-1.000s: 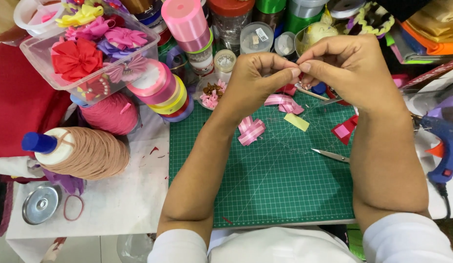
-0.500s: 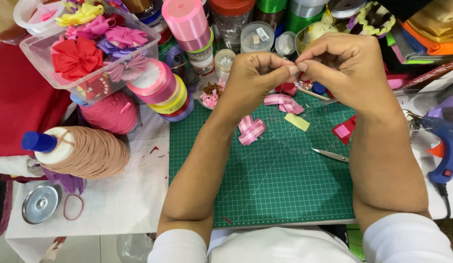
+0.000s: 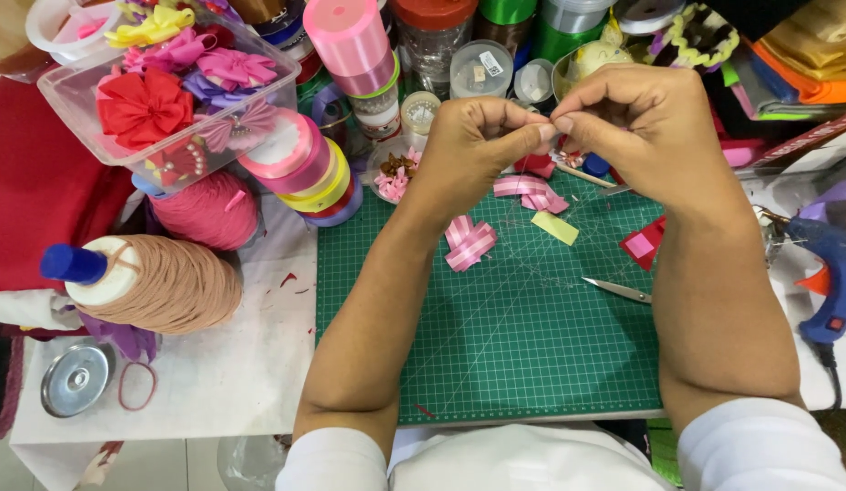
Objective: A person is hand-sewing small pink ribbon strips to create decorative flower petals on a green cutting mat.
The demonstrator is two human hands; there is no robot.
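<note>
While both hands, left hand (image 3: pixel 482 136) and right hand (image 3: pixel 646 123), pinch something too small to identify, fingertips touching, steady wrists above the green gridded cutting mat (image 3: pixel 523 336) should help.

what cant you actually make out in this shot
- Head view: whatever the left hand and right hand pinch is hidden by the fingertips.
- Scissors: handles hidden behind the right forearm.
- Glue gun: partly cut off by the right edge.

A small white label (image 3: pixel 493 64) sits on the clear round container (image 3: pixel 480 70) at the back
</note>
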